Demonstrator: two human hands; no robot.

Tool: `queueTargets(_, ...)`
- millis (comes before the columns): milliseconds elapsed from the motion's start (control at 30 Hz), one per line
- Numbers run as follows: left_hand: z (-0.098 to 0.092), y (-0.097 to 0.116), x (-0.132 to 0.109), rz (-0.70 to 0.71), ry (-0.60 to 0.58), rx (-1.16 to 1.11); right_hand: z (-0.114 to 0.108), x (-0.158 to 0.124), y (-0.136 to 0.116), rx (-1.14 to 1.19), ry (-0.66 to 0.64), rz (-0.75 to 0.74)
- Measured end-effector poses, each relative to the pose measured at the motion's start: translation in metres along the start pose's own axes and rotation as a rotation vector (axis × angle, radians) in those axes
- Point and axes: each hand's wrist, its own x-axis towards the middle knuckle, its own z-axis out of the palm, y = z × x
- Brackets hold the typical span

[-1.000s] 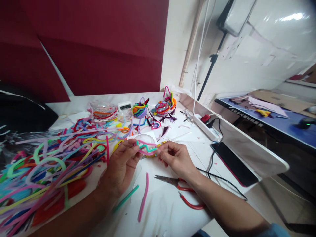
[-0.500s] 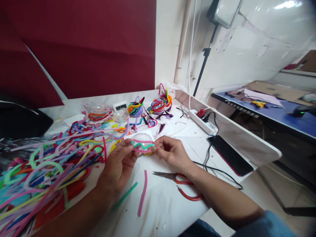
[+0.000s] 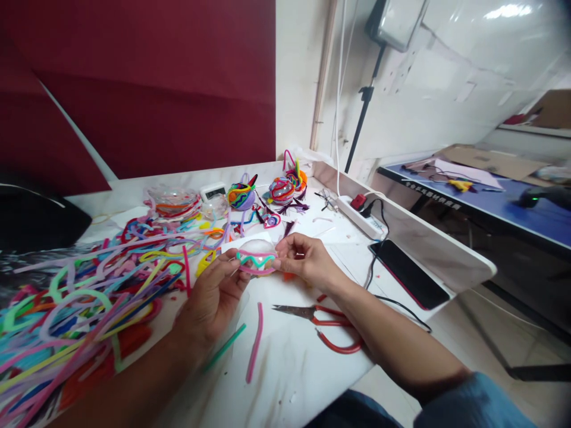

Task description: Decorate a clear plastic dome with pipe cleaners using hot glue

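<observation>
I can't see the ends of the scissors' (image 3: 308,312) handles under the right forearm (image 3: 392,339); the fuzzy stems (image 3: 84,297) spill leftward out of sight, and the timer (image 3: 213,191) is too small to read.

Dome (image 3: 256,260) between the hands (image 3: 307,260), scissors (image 3: 313,314) nearer the viewer, pipe cleaners (image 3: 93,303) left, phone (image 3: 408,274) right (power strip (image 3: 359,217) behind it)

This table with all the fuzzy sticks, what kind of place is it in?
Probably a craft corner or small workshop: there's a big pile of fuzzy sticks, red-handled scissors, and a clear piece trimmed with pink and green strips.
</observation>
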Motion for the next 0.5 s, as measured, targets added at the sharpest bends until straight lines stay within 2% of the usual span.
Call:
queueTargets(267,0.0011,-0.0002,0.0001,-0.013,-0.02,0.016,-0.0058,0.0017,-0.004,-0.013,-0.018,0.065)
queueTargets(500,-0.001,-0.0012,-0.0013,0.056,-0.1,0.066,-0.0029,0.0005,0.0024,0.084,-0.022,0.153)
